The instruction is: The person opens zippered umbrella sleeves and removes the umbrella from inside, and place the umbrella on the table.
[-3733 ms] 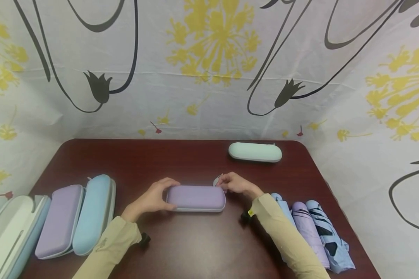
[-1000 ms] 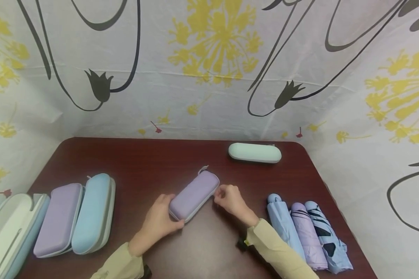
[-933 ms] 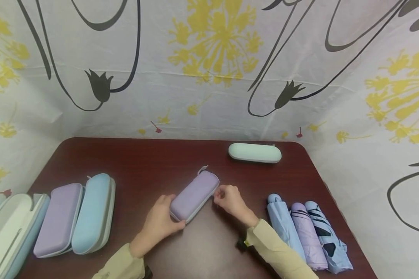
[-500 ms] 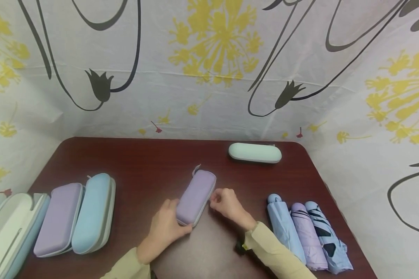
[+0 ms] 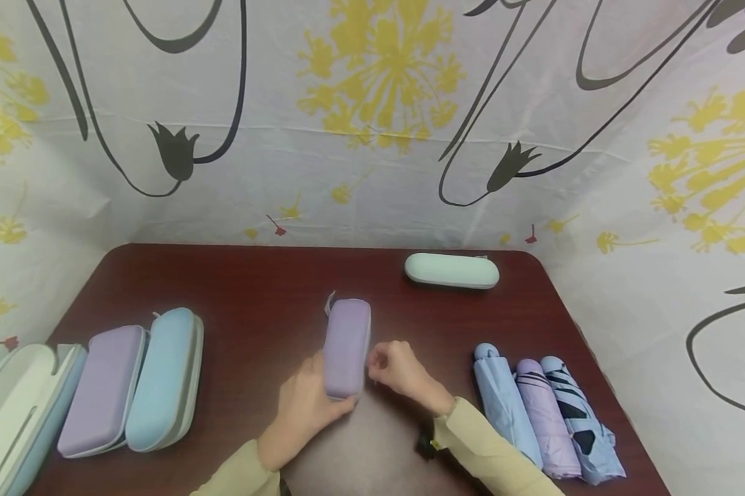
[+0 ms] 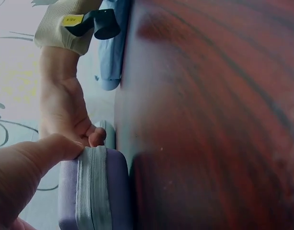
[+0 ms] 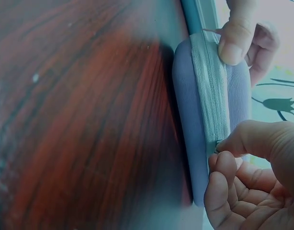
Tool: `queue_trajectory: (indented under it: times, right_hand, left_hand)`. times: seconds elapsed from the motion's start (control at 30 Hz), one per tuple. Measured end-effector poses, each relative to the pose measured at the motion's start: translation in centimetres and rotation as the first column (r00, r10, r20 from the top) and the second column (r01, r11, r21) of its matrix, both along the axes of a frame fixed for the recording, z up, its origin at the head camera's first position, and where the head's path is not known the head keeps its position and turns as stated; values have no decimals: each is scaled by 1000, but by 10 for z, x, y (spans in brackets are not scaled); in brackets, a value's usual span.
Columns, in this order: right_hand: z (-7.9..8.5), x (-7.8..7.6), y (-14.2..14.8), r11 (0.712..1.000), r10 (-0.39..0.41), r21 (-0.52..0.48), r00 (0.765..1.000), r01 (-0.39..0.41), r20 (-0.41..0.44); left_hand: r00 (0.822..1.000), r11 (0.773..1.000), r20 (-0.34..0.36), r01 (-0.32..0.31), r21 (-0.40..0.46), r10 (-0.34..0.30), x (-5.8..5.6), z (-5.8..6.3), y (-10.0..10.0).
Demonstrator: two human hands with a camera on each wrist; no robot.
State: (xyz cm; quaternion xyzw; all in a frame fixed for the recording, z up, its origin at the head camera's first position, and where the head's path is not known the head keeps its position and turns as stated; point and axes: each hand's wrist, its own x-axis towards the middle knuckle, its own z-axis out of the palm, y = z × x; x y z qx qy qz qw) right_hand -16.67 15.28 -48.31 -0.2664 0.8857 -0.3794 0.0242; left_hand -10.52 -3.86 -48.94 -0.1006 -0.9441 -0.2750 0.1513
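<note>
White and pale blue are showing first at your far left, where a pale case is lying on the dark red-brown surface, partly cut off by the edge of view. Just beside it, the outer lilac case is lying at a slant, and a light-blue case is leaning in close on its right.

Further right, your left hand is gripping the near end of the middle lilac case, its thumb pressing on that end and its fingers wrapping the left side. This case is sitting in the middle, between your hands, pointing away from you, with a grey loop sticking out at its far left corner. A pale grey zip is running along its side.

On the right of the case, your right hand is pinching a small pull on that zip between thumb and curled finger. Farther back, a mint case is lying near the far edge. At your right, three folded umbrellas are lying side by side: a plain blue umbrella, a lilac umbrella and a dark-patterned blue umbrella.
</note>
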Motion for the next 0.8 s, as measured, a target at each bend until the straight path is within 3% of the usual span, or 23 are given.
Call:
queue_trajectory:
  times: [0.5, 0.6, 0.7, 0.8]
  right_hand:
    - [3, -1, 7, 998, 30, 55, 1000, -30, 1]
    - [3, -3, 11, 998, 29, 58, 999, -28, -15]
    - [3, -6, 14, 998, 26, 56, 998, -23, -49]
    - [2, -8, 17, 998, 30, 53, 997, -26, -68]
  left_hand:
    - [1000, 1000, 16, 5, -14, -5, 0, 6, 14]
    - [999, 999, 37, 13, -42, -11, 0, 13, 17]
    - [993, 994, 81, 89, -70, -84, -9, 27, 10]
    - [964, 963, 126, 248, -105, -234, -34, 44, -7]
